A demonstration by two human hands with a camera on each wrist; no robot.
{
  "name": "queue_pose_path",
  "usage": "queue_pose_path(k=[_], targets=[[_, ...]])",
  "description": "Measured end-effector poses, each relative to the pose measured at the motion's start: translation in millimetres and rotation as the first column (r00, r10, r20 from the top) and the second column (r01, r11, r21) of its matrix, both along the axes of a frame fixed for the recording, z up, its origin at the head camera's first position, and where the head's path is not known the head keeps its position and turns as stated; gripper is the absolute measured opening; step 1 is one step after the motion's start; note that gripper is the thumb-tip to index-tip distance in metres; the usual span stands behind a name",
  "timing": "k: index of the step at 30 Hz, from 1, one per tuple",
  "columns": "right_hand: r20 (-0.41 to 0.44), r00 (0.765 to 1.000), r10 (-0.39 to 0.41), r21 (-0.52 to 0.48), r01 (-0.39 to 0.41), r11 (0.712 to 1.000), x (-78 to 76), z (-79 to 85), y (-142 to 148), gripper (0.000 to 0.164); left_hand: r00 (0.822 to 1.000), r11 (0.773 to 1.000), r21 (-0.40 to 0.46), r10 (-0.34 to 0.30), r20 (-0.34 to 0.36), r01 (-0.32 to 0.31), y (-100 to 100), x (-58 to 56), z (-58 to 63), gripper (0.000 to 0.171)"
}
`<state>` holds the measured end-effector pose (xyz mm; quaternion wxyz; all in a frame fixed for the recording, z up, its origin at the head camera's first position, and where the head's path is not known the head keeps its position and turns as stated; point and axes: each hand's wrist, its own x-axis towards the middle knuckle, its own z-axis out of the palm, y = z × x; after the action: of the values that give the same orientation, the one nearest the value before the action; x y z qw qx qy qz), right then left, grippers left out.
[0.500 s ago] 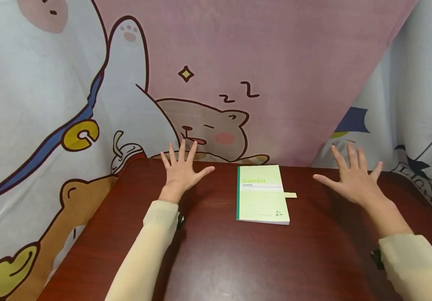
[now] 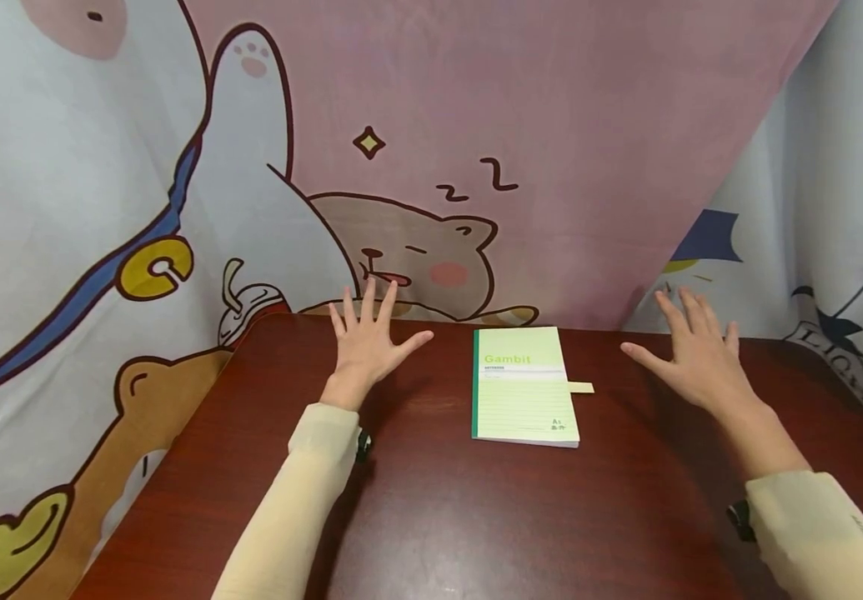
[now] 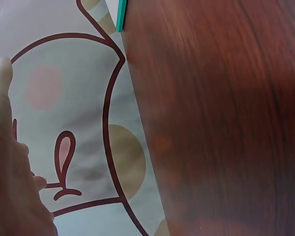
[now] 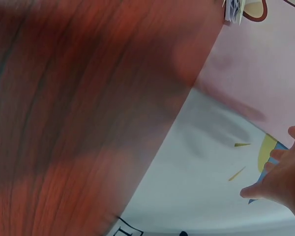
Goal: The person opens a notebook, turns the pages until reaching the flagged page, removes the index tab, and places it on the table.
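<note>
A pale green notebook (image 2: pixel 523 400) with a dark green spine lies flat on the table, "Gambit" printed across its cover. From its right edge sticks a small cream tab (image 2: pixel 581 387). To the left of the notebook is my left hand (image 2: pixel 365 346), fingers spread and holding nothing. My right hand (image 2: pixel 701 358) is off to the right, also spread, with its thumb toward the notebook. In the left wrist view the notebook's green spine (image 3: pixel 121 14) just shows at the top; a corner of page edges (image 4: pixel 233 11) appears in the right wrist view.
The dark reddish wooden table (image 2: pixel 431 517) ends at a hanging cloth (image 2: pixel 589 167) printed with cartoon animals. More cloth (image 2: pixel 63 167) hangs along the left side. Dark straps (image 2: pixel 741 521) show by both sleeve cuffs.
My right hand has shifted slightly left, its fingers a little closer together and turned. My left hand is nearly where it was. The notebook stays put; the head view has tilted slightly.
</note>
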<state>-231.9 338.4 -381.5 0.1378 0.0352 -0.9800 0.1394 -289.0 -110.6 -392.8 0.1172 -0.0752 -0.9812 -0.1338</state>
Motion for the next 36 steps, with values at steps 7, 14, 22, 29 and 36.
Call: queue_pose_path(k=[7, 14, 22, 29, 36], targets=[[0.0, 1.0, 0.028, -0.067, -0.027, 0.997, 1.3, -0.1, -7, 0.096, 1.0, 1.0, 0.006, -0.006, 0.0, 0.006, 3, 3.0, -0.6, 0.101], [-0.026, 0.998, 0.063, -0.104, -0.066, 0.992, 0.4, -3.1, -11, 0.093, 1.0, 0.999, 0.029, -0.017, -0.007, 0.017, 4, 5.1, -3.5, 0.1], [-0.014, 0.996, 0.084, -0.123, -0.085, 0.989, -1.3, -7.7, -18, 0.093, 1.0, 0.999, 0.033, -0.011, -0.006, 0.012, 5, 9.4, -6.3, 0.1], [0.01, 0.996, 0.09, -0.152, -0.088, 0.984, -0.9, -10.4, -23, 0.091, 1.0, 0.999, 0.044, -0.017, 0.005, 0.017, 5, 13.0, -8.6, 0.099], [0.029, 0.995, 0.095, -0.166, -0.089, 0.982, 1.2, -14.1, -31, 0.092, 0.999, 0.998, 0.064, -0.015, 0.037, 0.013, 4, 16.1, -10.9, 0.097]])
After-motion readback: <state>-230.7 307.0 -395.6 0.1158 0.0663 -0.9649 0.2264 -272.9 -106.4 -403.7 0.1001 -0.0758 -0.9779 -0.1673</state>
